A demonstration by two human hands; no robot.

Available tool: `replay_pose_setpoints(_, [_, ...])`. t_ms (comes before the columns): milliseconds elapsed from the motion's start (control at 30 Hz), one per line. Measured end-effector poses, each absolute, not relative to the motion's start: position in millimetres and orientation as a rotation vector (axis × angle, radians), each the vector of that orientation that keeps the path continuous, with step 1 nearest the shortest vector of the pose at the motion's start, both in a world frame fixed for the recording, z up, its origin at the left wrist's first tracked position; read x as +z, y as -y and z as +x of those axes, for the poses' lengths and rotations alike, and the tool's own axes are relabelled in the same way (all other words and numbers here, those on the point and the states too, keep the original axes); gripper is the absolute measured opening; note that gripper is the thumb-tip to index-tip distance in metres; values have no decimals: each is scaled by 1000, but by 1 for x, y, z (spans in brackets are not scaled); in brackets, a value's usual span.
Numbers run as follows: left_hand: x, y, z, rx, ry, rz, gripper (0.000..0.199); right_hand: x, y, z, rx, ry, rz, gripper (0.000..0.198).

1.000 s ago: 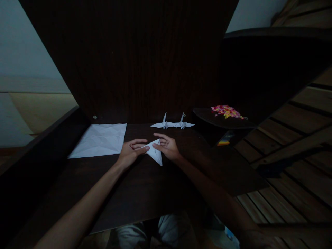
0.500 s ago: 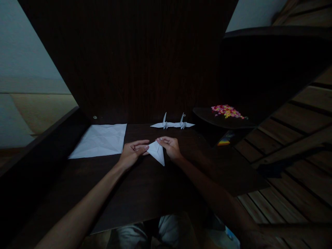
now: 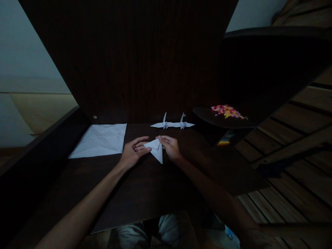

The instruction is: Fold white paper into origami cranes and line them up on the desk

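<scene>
A small white sheet of folded paper [image 3: 156, 153], kite-shaped with crease lines and a flap at its top, is held over the dark desk. My left hand [image 3: 132, 152] pinches its left corner, thumb on top and fingers beneath. At the upper right edge my right hand [image 3: 169, 147] grips the paper between thumb and fingers. The paper's pointed end hangs down toward me. Just beyond my hands stand two white origami cranes [image 3: 173, 124], side by side against the back panel, their wing tips touching or overlapping.
To the left lies a stack of creased white paper sheets [image 3: 100, 138]. A curved corner shelf [image 3: 207, 116] on the right carries a heap of small pink, red and yellow pieces [image 3: 228, 111]. A raised dark side board [image 3: 38, 152] borders the desk [image 3: 124, 204] on the left.
The folded paper has shifted slightly left and up, and its top flap now shows as a wider fold. My left thumb has slid further onto it; my right hand has barely moved.
</scene>
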State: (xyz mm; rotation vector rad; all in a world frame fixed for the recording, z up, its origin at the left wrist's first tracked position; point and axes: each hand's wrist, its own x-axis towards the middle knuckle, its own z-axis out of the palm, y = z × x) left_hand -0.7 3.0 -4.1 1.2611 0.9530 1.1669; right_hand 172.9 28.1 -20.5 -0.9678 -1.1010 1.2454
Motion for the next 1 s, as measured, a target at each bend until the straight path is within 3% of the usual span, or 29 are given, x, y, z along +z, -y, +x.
replay_pose_setpoints(200, [-7,-6,0,1247,-1060,1232,45,-22,-27,169,1127,1230,-926,43])
replay_pose_setpoints(467, [-12,-9,-3,1396,-1078,1260,47,-24,-22,164,1212,1320,-776,52])
replay_pose_setpoints(600, [-10,-8,-4,1384,-1113,1436,30,-23,-21,166,1192,1405,-769,46])
replay_pose_setpoints(733, [-7,-5,-4,1295,-1119,1457,40,-20,-21,169,1134,1366,-821,47])
replay_pose_setpoints(867, [-2,-2,-3,1251,-1101,1420,54,-16,-21,174,1087,1420,-854,34])
replay_pose_setpoints(1000, [2,-1,-5,1224,-1100,1347,59,-15,-21,177,1173,1447,-856,45])
